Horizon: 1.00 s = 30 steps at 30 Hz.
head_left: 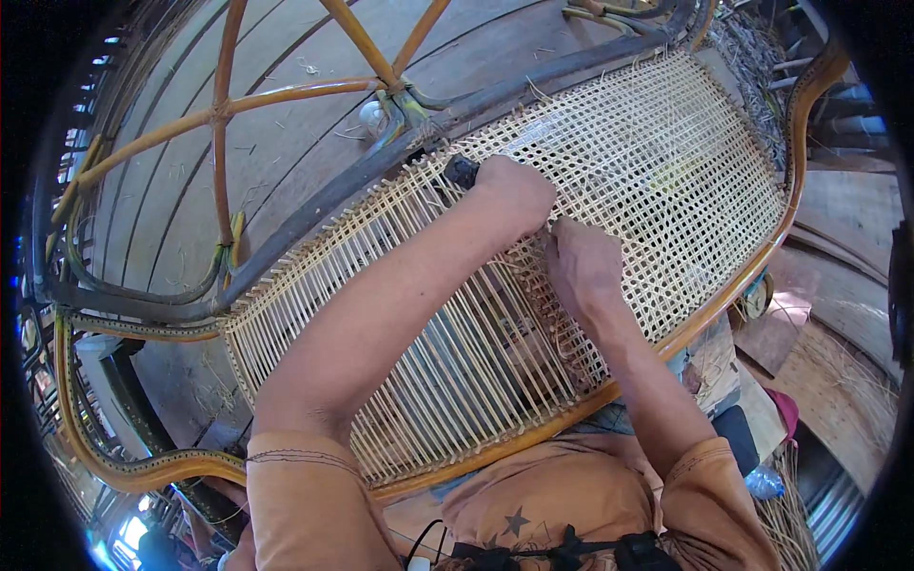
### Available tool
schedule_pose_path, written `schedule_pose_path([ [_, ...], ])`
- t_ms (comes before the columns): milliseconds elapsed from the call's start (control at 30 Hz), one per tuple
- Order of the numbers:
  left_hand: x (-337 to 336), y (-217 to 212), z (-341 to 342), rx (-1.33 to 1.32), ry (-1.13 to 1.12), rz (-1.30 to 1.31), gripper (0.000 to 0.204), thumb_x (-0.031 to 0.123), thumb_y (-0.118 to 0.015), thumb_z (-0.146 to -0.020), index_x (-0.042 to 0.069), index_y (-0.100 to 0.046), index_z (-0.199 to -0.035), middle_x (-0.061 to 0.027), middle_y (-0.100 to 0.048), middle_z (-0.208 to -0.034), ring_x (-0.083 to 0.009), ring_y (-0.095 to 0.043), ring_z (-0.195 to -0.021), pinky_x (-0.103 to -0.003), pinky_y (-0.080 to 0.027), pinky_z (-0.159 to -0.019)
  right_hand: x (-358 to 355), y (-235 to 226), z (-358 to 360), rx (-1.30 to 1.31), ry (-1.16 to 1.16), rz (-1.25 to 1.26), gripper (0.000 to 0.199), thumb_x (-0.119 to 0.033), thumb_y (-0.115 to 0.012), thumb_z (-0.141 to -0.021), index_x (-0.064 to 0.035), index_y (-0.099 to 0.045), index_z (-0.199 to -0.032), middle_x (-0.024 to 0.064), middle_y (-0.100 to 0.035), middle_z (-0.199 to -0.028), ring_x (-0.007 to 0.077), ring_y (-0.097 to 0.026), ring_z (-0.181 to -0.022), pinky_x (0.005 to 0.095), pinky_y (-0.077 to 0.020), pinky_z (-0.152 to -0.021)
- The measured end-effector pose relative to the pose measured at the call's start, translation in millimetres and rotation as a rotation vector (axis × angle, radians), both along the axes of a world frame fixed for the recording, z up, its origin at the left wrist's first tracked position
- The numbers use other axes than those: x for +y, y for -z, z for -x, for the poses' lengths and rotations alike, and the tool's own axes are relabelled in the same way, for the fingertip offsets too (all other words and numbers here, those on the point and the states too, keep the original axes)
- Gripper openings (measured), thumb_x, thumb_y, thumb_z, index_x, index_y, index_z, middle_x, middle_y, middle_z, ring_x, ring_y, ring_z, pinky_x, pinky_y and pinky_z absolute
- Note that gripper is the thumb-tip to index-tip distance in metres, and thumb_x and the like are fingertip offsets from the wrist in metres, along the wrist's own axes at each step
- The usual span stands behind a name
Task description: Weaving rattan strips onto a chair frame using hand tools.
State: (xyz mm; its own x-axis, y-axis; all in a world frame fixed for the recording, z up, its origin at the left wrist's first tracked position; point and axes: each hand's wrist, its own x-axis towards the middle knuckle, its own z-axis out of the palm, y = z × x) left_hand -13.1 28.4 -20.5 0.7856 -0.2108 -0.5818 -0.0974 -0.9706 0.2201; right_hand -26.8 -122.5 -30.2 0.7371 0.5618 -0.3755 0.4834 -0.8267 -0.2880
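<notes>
The left hand [514,195] is closing around a small dark-handled tool [462,171], and the right hand [583,266] is pinching pale cane strands [533,249] just beside it, both pressing on the pale woven cane seat panel [666,162] near its middle. The panel's long axis is running from near-left to far-right, with finished mesh lying right of the hands. The tool's tip is hiding under the fist.

- Place: rattan furniture workshop, craft setting.
- Evidence, centre: a bent-cane chair frame [314,228] carrying a part-woven cane seat panel [609,181].
- Evidence, 10 o'clock: a plank floor [286,133] littered with fibre scraps.
- Evidence, 4 o'clock: a pile of loose straw-coloured strands [838,371].
- Evidence, 8 o'clock: more curved rattan frames [86,419] stacked nearby.
</notes>
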Motion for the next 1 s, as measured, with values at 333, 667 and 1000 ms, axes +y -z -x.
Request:
schedule_pose_path([
  [333, 50, -14, 37, -0.076, -0.206, -0.111, 0.038, 0.041, -0.06, -0.08, 0.004, -0.07, -0.084, -0.0147, -0.068, -0.085, -0.0309, -0.066, -0.082, -0.042, -0.052, -0.071, -17, 17, -31, -0.065, -0.143, -0.217, 0.01, -0.014, -0.057, -0.084, -0.005, -0.06, -0.086, 0.0131, -0.058, -0.085, 0.0307, -0.055, -0.082, 0.0405, -0.0483, -0.075],
  [667, 54, -73, 44, -0.274, -0.274, -0.126, 0.039, 0.044, -0.059, -0.082, 0.006, -0.069, -0.079, -0.0144, -0.066, -0.077, -0.0308, -0.065, -0.075, -0.043, -0.051, -0.066, 28, -22, -38, 0.373, 0.009, -0.467, 0.028, -0.028, -0.055, -0.091, -0.0013, -0.064, -0.088, 0.0082, -0.06, -0.069, 0.0167, -0.054, -0.061, 0.0328, -0.0442, -0.059],
  [1000, 11, -24, 11, -0.006, -0.104, -0.064, 0.019, 0.013, -0.055, -0.077, 0.005, -0.071, -0.086, -0.0127, -0.069, -0.086, -0.0276, -0.068, -0.082, -0.04, -0.053, -0.068, 7, -9, -19, 0.283, 0.163, 0.011, 0.027, -0.023, -0.049, -0.082, -0.0004, -0.062, -0.082, 0.0229, -0.063, -0.075, 0.0375, -0.062, -0.067, 0.0423, -0.05, -0.069],
])
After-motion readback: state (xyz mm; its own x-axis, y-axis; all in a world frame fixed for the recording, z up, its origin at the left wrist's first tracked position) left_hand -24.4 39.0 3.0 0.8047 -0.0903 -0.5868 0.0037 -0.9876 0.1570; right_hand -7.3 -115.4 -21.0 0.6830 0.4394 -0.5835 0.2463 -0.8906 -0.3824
